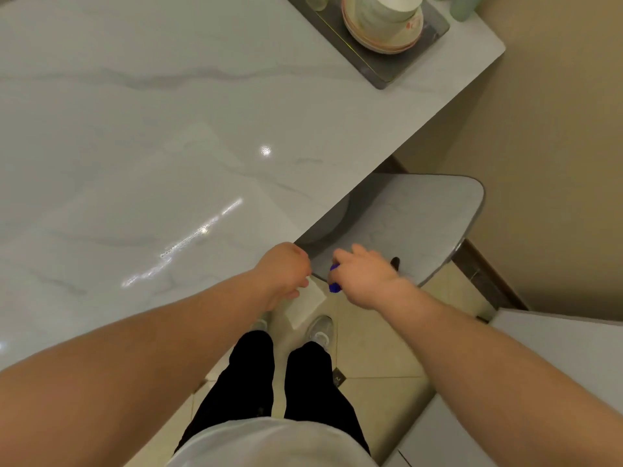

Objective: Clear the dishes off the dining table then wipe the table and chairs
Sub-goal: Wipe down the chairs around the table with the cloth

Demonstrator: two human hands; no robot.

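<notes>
Both forearms reach toward 12 o'clock; left hand [285, 273] pinches a white cloth [308, 303] at the desk [141, 136] corner, right hand [365, 281] curls around something blue [334, 279], mostly hidden. Stacked dishes [382, 21] sit cropped at 1 o'clock.

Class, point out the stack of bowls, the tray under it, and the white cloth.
stack of bowls [384, 20], head view, side of the top bowl.
tray [377, 70], head view, bare near corner.
white cloth [308, 306], head view, its middle.

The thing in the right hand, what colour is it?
Vivid blue, mostly hidden under the right hand; head view, the only one.
</notes>
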